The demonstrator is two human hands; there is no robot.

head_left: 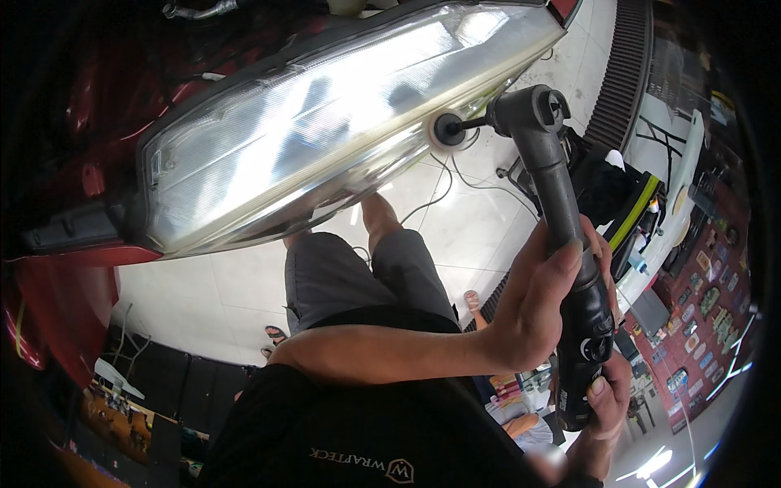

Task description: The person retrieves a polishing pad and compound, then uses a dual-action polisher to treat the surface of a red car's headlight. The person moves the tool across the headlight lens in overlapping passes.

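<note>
A black cordless angle polisher (547,191) slants down the right side of the view. My left hand (549,285) reaches across my body and wraps round its neck, thumb along the side. Lower down, my right hand (610,394) grips the handle near its end. From the angled head a thin shaft leads to a small round polishing pad (447,130). The pad appears to lie against the lower edge of a large car headlight (301,122). That lens is clear and streaked with bright reflections, with a yellowish lower rim.
Red bodywork (69,285) borders the headlight on the left. Cables (451,183) trail over the pale tiled floor (211,293). At the right stand a cluttered white table (675,195) and a dark ribbed mat (618,73). Another person's sandalled foot (472,301) shows behind my arm.
</note>
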